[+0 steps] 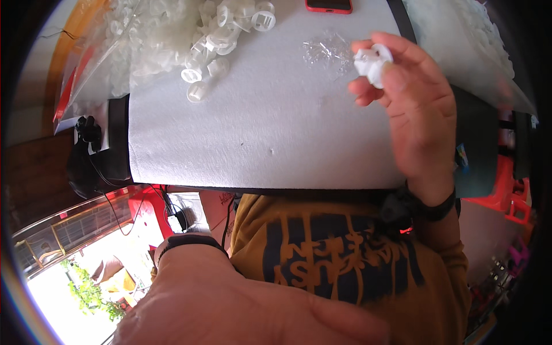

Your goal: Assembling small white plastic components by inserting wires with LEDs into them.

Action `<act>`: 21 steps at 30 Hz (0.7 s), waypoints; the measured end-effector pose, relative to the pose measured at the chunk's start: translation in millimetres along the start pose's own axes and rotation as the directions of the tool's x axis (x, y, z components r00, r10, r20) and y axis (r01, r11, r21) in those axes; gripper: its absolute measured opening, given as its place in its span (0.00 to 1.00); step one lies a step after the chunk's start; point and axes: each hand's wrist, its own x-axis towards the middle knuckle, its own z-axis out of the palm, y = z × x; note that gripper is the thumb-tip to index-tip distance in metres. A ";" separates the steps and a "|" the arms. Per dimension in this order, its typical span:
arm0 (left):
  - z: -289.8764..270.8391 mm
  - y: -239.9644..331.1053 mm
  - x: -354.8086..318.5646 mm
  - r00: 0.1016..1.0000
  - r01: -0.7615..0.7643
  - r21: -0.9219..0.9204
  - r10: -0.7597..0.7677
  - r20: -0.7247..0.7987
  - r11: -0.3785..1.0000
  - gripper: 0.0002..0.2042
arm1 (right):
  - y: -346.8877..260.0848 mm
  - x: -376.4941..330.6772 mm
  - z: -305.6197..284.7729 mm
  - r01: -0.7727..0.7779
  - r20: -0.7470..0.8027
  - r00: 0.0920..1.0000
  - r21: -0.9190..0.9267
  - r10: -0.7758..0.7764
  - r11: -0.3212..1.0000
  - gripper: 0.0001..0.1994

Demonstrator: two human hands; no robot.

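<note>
My right hand [417, 95] is raised over the right part of the table, its fingers closed around a small white plastic part [372, 64] with a round flange. Beneath and left of that hand lies a loose pile of small clear plastic bits [328, 50]. My left hand [230, 307] looms large at the lower edge, close to the camera and off the table. Its fingers run out of the picture, so what they do is hidden. Several round white plastic parts [196, 91] lie at the upper left of the table, spilling from a larger heap [155, 37].
The table has a pale grey cover [259, 144]. A clear bag of white parts [466, 46] sits at the far right. At the top edge lies a phone in a red case [329, 6]. Black cables [115, 210] hang at the left, near a red box [146, 215].
</note>
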 end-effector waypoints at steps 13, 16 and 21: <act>-10.6 10.2 -7.3 1.000 -0.015 -0.284 0.006 -0.031 0.959 0.04 | -48.3 22.2 -89.6 0.238 -0.378 0.901 0.020 -0.213 0.971 0.20; -5.5 4.8 -5.3 0.999 -0.007 -0.357 -0.006 -0.035 0.934 0.04 | -53.5 22.2 -131.3 0.180 -0.153 0.973 0.036 -0.173 0.983 0.21; 0.2 10.1 -10.6 0.998 0.005 -0.451 -0.034 -0.057 0.893 0.04 | -65.2 19.6 -88.3 0.245 -0.114 0.965 0.065 -0.236 0.967 0.20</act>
